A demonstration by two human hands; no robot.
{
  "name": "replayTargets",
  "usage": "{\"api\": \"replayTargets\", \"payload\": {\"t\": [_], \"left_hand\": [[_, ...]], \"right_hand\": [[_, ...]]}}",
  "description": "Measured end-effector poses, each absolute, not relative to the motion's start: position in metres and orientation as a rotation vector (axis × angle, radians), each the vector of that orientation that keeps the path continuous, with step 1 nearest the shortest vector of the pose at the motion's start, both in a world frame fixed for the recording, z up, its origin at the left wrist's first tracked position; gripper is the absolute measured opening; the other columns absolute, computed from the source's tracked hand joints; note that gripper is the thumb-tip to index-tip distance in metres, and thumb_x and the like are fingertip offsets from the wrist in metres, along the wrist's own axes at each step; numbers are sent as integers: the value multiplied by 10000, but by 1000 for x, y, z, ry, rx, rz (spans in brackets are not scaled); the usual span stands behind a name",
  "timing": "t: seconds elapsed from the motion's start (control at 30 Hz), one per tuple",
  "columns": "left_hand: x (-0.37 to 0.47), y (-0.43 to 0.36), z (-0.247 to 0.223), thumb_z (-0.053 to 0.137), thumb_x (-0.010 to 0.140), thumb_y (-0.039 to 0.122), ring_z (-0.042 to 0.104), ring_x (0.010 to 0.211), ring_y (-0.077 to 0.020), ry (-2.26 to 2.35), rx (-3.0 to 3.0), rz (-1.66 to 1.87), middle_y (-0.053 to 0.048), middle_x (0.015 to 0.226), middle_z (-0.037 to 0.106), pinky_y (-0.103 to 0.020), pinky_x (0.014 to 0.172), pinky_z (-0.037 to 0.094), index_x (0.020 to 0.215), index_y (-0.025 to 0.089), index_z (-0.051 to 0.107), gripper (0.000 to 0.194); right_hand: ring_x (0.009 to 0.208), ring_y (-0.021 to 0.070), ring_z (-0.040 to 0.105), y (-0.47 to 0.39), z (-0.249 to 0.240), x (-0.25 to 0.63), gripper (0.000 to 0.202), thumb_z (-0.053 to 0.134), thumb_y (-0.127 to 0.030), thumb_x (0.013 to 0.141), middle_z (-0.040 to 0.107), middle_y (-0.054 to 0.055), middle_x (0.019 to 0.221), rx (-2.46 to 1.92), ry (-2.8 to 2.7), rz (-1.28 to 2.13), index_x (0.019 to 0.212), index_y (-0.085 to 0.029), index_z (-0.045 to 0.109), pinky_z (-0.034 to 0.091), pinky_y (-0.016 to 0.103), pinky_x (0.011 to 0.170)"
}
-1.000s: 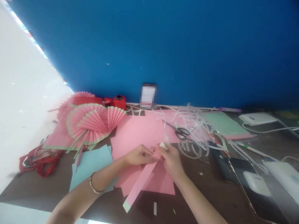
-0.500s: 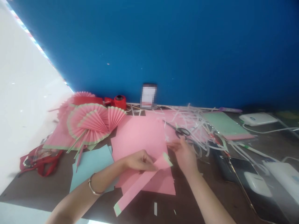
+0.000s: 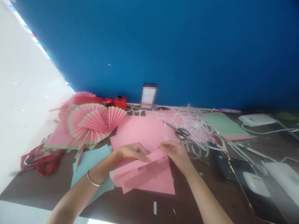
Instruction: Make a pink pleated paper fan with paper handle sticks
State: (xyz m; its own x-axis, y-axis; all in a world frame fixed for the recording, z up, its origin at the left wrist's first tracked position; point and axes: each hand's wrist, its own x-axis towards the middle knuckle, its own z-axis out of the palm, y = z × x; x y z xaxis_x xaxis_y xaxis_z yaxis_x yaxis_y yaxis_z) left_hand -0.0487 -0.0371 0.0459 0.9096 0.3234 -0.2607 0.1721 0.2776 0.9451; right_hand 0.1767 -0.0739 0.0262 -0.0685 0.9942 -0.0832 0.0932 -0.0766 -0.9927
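Observation:
Between my hands is a folded pink paper strip with a pale green left end. My left hand pinches it near the middle, thumb along its upper edge. At the strip's right end, my right hand grips it between thumb and fingers. Under them lie overlapping sheets of pink paper. Scissors with dark handles rest just beyond my right hand. Blue paper sheets lie partly beneath my left forearm, which wears a bangle.
Pleated pink fans with green rims are piled at the left, by a red strap. White paper strips are heaped behind my right hand. Phones and white devices lie at the right. A blue wall rises behind.
The strip has swung to a flatter angle and its left end has risen. My right hand, apart from the strip before, has moved left and taken hold of its right end.

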Motion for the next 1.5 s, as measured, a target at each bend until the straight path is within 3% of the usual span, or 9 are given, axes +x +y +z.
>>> {"api": "replayTargets", "payload": {"t": [0.2,0.37,0.63,0.93,1.13,1.5], "left_hand": [[-78,-15,51,626,729,417,423,479,-76,623,1603,14,16,518,475,-197,463,324,641,116,605,314],[-91,-7,50,541,757,490,313,453,-63,833,1912,-6,40,494,360,-205,430,239,558,131,515,411],[-95,-2,44,540,740,336,447,548,-93,915,2080,89,-5,614,571,-195,497,297,686,121,641,243],[-110,0,45,527,738,252,497,580,-104,1015,2116,122,-16,659,608,-194,502,316,703,126,646,177],[-108,-1,48,528,763,232,544,638,-117,1014,2203,181,-29,723,645,-198,565,361,718,136,668,175],[-115,-2,38,506,852,249,565,707,-115,1019,2582,184,-15,787,636,-211,629,378,873,215,695,193]], "right_hand": [[775,229,659,-70,31,196,267,695,-404,646,709,61,816,-1424,-1406,1145,798,-185,686,547,357,689],[886,241,634,-72,35,201,181,633,-322,719,703,66,910,-1506,-1742,968,831,-197,701,483,401,842],[801,186,600,-67,26,198,179,493,-235,820,659,51,847,-1442,-2127,857,827,-193,667,459,328,764],[813,187,594,-65,20,204,180,490,-228,815,653,46,840,-1442,-2099,770,837,-202,666,453,320,751],[705,171,574,-65,13,197,127,532,-257,796,628,47,779,-1417,-2110,692,767,-196,639,452,295,656],[787,185,567,-66,8,193,177,457,-257,871,614,52,789,-1350,-2267,448,783,-195,597,431,311,709]]}}
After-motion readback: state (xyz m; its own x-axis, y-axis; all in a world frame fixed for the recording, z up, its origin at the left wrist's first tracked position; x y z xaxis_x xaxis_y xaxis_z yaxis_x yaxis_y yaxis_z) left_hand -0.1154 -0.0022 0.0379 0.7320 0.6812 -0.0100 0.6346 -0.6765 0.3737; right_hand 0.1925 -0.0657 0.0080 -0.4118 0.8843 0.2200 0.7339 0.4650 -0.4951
